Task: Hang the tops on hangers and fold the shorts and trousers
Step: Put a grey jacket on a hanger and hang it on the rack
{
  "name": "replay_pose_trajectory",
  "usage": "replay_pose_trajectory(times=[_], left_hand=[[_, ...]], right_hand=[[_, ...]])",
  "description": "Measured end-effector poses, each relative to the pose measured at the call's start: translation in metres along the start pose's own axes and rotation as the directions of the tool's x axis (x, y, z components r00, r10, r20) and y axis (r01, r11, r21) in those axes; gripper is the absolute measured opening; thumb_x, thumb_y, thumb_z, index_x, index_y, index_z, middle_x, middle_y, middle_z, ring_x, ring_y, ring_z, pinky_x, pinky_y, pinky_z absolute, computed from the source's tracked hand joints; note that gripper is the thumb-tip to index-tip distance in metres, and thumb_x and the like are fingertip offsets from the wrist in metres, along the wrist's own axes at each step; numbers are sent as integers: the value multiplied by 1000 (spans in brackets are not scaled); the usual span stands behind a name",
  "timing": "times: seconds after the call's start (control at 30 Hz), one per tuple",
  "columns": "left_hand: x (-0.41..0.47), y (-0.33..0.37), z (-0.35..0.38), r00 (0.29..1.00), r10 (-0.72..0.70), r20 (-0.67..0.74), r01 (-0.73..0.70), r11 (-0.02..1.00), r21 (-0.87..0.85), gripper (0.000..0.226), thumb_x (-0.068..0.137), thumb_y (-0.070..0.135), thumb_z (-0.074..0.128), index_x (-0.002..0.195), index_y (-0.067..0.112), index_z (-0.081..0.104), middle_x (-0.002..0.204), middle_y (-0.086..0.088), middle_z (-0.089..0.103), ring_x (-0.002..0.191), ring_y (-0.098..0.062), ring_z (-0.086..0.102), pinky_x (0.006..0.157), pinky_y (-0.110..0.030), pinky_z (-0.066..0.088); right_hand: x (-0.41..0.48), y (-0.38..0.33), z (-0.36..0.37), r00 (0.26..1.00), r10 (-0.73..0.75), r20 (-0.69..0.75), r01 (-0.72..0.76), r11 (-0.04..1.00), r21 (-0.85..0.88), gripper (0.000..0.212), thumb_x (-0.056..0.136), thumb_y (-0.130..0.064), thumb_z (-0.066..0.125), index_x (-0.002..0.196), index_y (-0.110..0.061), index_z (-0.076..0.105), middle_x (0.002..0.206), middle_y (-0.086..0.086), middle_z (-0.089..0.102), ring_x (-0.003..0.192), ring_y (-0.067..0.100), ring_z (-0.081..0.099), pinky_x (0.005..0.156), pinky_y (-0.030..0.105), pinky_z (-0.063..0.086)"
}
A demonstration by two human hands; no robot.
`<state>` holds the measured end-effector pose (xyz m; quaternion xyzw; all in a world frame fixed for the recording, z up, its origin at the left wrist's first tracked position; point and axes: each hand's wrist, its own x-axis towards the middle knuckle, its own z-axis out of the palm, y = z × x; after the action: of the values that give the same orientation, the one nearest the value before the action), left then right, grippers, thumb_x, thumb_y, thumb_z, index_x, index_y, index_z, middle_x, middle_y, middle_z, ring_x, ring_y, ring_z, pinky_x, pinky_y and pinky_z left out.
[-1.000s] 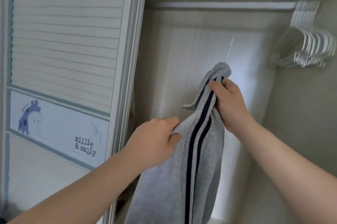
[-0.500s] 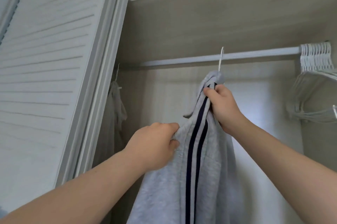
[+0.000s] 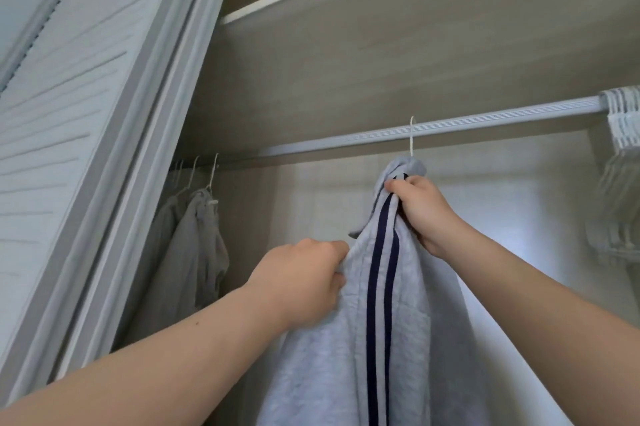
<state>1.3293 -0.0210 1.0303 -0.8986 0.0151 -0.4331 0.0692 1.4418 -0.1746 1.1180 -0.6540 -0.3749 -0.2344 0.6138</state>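
Your right hand [image 3: 420, 209] gripping the grey striped top [image 3: 381, 339] below its hanger hook [image 3: 411, 138] (hook at the rail [image 3: 485, 122]), your left hand [image 3: 301, 282] pinching its edge lower down, fingers curled.

Our left hand [image 3: 298, 283] and right hand [image 3: 422, 214] were bare, without rings or gloves. Both forearms ran unsleeved to the frame's lower corners; a small dark speck marked our left forearm [image 3: 197, 323].

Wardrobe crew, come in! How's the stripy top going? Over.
Left hand grips the grey top by its side, right hand near the collar. Hanger hook up at the rail. Other clothes hang left, spare hangers right.
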Motion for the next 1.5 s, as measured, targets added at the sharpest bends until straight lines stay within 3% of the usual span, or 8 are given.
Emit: replay_pose_trajectory(times=[0.17, 0.27, 0.37, 0.63, 0.9, 1.17, 1.37, 1.5], left_hand=[[-10, 4, 12, 999, -22, 33, 24, 997, -74, 26, 97, 39, 48, 79, 27, 32, 72, 8, 44, 73, -25, 48, 58, -35, 29], [-20, 15, 11, 995, -33, -91, 15, 981, -192, 25, 95, 50, 50, 93, 29, 37, 78, 9, 51, 75, -19, 56, 60, -35, 39], [-32, 28, 5, 967, -53, -247, -11, 968, -250, 36, 89, 67, 41, 84, 33, 33, 75, 10, 52, 70, -14, 55, 62, -36, 45], [-54, 60, 2, 993, -71, -94, 62, 994, -90, 67, 66, 95, 32, 79, 30, 40, 75, 13, 54, 68, -8, 53, 65, -33, 45], [-53, 67, 8, 997, -79, -2, 79, 997, -20, 27, 89, 44, 46, 75, 24, 35, 77, 6, 48, 68, -18, 46, 67, -36, 32], [-63, 31, 9, 981, -177, 83, 171, 982, 78, 18, 87, 32, 47, 87, 22, 33, 75, 6, 41, 64, -22, 42, 58, -36, 26], [-69, -11, 18, 935, -328, 134, 306, 938, 162, 21, 87, 26, 50, 97, 24, 32, 77, 5, 42, 64, -22, 45, 50, -31, 25], [-69, -42, 19, 907, -399, 137, 362, 903, 230, 24, 88, 21, 50, 99, 24, 29, 76, 5, 43, 63, -21, 46, 49, -31, 28]], right_hand=[[-9, 9, -2, 999, -16, -46, 16, 1000, 5, 30, 91, -31, 61, 72, -18, 42, 72, 8, 46, 67, 23, 49, 61, 33, 38], [-15, 1, -7, 995, -86, -51, 78, 987, -142, 49, 87, -43, 66, 62, -25, 28, 49, -7, 33, 46, 15, 36, 53, 28, 26], [-28, -11, -13, 992, -123, 18, 122, 936, -331, 53, 79, -52, 71, 60, -25, 29, 39, -15, 29, 40, 12, 35, 52, 27, 29], [-64, -34, -16, 957, -289, 30, 235, 709, -665, 22, 84, -27, 62, 77, -10, 50, 69, 7, 57, 59, 16, 47, 52, 30, 35], [-61, -23, -3, 934, -345, 96, 337, 754, -563, 10, 90, -16, 57, 93, -7, 58, 72, 2, 56, 70, 21, 51, 53, 25, 35], [-39, 3, 40, 944, -310, 117, 330, 862, -385, 14, 90, -7, 49, 83, -1, 59, 66, 6, 56, 62, 24, 50, 52, 29, 37], [-15, 23, 96, 944, -275, 180, 314, 915, -252, 19, 94, -4, 48, 98, -3, 67, 88, 14, 71, 83, 30, 67, 73, 38, 55], [2, 34, 139, 940, -259, 222, 299, 938, -173, 20, 94, -2, 47, 100, 0, 66, 92, 18, 71, 87, 34, 66, 78, 41, 54]])
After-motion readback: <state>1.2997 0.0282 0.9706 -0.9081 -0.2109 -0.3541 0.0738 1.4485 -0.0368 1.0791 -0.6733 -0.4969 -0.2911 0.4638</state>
